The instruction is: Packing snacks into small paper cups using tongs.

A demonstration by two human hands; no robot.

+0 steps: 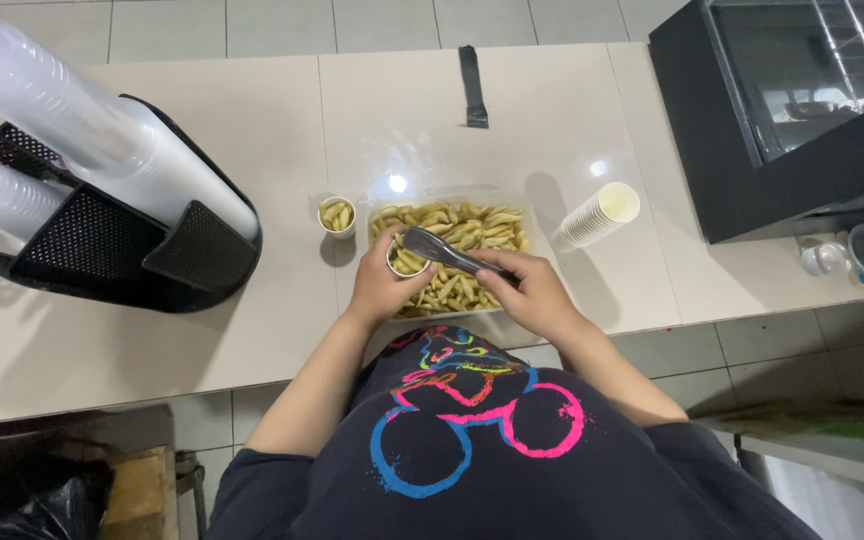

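- Here the left hand is wrapped around a small white paper cup, holding it over the near-left corner of a clear rectangular plastic tray of pale yellow fries.
- The right hand is clamped on the handle of dark grey plastic tongs — their tips reach left to the cup's mouth, where a few fries show.
- Just beyond the left hand stands a second small white cup filled with fries, apart from the tray.
- Beyond the right hand lies a sideways stack of white paper cups on the beige tiled desk.
- Far to the left of both hands — a black mesh holder with sleeves of clear cups.
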